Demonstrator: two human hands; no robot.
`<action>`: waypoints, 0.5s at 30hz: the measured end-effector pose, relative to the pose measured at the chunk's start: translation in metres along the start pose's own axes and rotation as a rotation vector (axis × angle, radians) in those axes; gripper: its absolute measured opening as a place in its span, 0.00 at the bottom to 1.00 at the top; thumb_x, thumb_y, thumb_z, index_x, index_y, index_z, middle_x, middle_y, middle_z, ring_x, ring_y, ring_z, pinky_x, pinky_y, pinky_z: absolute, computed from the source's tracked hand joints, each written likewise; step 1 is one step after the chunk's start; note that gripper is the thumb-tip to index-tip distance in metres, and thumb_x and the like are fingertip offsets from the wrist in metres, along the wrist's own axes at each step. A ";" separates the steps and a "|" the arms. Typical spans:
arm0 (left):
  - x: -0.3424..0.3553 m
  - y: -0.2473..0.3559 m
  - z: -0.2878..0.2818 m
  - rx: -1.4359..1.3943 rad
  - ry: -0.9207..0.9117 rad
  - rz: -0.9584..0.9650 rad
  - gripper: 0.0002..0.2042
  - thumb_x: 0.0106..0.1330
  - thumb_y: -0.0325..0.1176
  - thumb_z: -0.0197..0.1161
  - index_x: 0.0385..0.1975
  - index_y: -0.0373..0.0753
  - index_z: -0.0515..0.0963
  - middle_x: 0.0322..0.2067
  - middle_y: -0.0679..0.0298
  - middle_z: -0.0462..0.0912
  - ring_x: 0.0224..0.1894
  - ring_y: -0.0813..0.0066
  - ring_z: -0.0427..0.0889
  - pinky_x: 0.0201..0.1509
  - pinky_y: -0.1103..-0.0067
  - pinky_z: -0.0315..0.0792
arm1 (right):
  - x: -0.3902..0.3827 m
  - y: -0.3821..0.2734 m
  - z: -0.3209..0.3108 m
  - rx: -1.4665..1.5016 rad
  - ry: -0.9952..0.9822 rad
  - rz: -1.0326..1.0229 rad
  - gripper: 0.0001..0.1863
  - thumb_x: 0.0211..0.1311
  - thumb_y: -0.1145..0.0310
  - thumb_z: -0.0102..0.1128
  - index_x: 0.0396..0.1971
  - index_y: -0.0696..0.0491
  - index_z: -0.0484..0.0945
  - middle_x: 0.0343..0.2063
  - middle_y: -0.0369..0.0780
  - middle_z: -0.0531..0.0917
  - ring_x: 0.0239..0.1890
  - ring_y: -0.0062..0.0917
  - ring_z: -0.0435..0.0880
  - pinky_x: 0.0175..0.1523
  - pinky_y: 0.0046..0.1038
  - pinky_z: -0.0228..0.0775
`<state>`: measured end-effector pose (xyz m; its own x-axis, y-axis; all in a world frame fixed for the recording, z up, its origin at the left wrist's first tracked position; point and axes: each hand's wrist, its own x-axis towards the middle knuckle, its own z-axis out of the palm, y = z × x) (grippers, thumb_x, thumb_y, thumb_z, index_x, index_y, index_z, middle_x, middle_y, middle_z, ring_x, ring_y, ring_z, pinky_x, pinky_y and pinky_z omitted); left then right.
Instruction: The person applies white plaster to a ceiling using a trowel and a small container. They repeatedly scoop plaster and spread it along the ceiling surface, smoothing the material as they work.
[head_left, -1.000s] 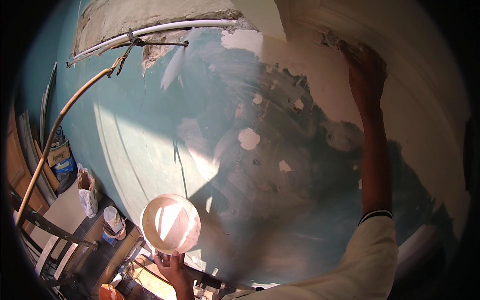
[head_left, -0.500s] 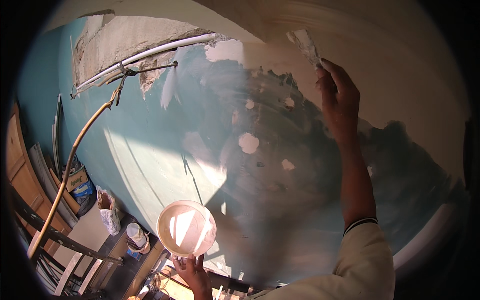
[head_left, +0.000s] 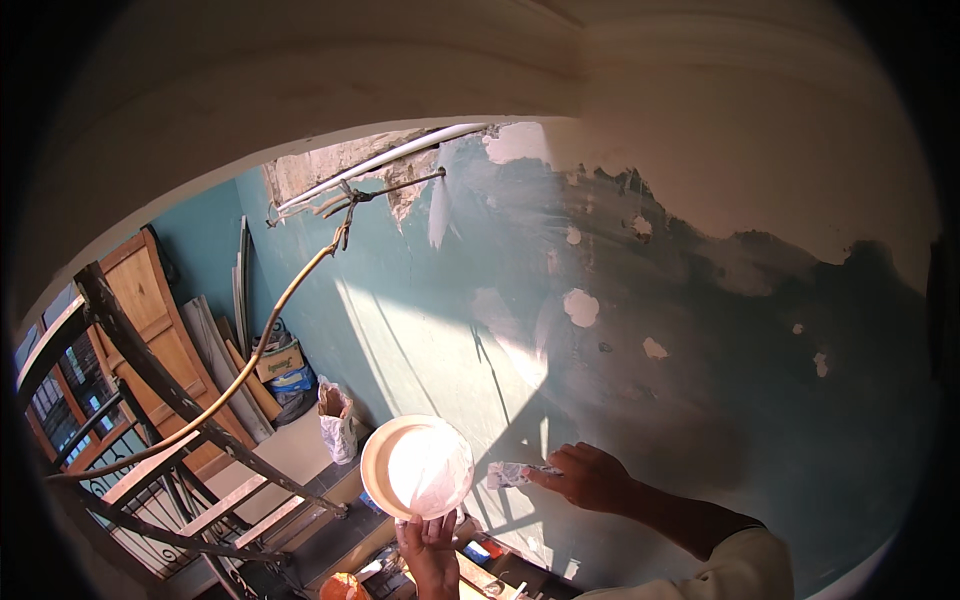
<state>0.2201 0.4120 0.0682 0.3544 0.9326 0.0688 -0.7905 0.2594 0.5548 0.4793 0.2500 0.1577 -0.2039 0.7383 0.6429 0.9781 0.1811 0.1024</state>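
Observation:
My left hand (head_left: 430, 553) holds up a round, pale tub (head_left: 372, 465) from below, fingers against its underside and rim. White paste (head_left: 430, 470), bright in the sun, lies inside it. My right hand (head_left: 590, 478) grips the handle of a putty knife (head_left: 510, 475), whose smeared blade points left and stops just short of the tub's right side. Behind both hands stands a teal wall (head_left: 640, 400) with several white filler patches (head_left: 581, 308) and a plastered pale area above.
A yellow-brown cable (head_left: 290, 290) hangs from a rod in the wall. At left are a dark metal stair frame (head_left: 150, 350), a wooden door (head_left: 165, 330), leaning boards and an opened sack (head_left: 338, 425). Below the tub lies an orange object (head_left: 343, 587) among clutter.
My right hand with the putty knife has come down from the upper wall to beside the tub. The view has shifted left and up; the left hand still holds the tub.

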 end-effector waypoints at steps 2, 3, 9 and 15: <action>-0.008 0.004 -0.013 -0.081 0.049 0.042 0.29 0.77 0.37 0.60 0.73 0.35 0.59 0.71 0.45 0.67 0.72 0.47 0.72 0.73 0.52 0.76 | -0.008 -0.003 -0.008 0.102 -0.137 0.134 0.16 0.70 0.69 0.66 0.57 0.48 0.85 0.33 0.40 0.82 0.32 0.35 0.83 0.39 0.37 0.77; -0.015 0.008 -0.010 -0.024 0.043 0.062 0.29 0.77 0.37 0.60 0.72 0.35 0.59 0.71 0.45 0.67 0.72 0.46 0.72 0.74 0.51 0.75 | -0.005 -0.008 -0.003 0.283 -0.053 0.192 0.15 0.71 0.69 0.66 0.56 0.50 0.85 0.34 0.42 0.83 0.33 0.36 0.84 0.40 0.37 0.77; -0.048 0.006 0.003 -0.131 0.090 0.041 0.30 0.74 0.32 0.62 0.72 0.38 0.59 0.69 0.47 0.70 0.69 0.47 0.76 0.70 0.52 0.80 | 0.013 -0.016 0.018 0.732 -0.052 0.137 0.12 0.74 0.71 0.64 0.52 0.59 0.84 0.35 0.48 0.86 0.35 0.41 0.87 0.41 0.37 0.78; -0.089 0.040 -0.012 -0.046 0.201 0.317 0.33 0.73 0.31 0.63 0.74 0.37 0.56 0.69 0.45 0.69 0.70 0.45 0.75 0.71 0.52 0.79 | 0.115 0.018 -0.063 0.502 0.490 0.146 0.07 0.73 0.75 0.62 0.47 0.60 0.80 0.34 0.47 0.82 0.33 0.39 0.83 0.39 0.36 0.74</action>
<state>0.1511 0.3425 0.0741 -0.0134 0.9978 0.0642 -0.8684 -0.0434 0.4939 0.4758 0.2973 0.2808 0.0846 0.4225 0.9024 0.8334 0.4664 -0.2965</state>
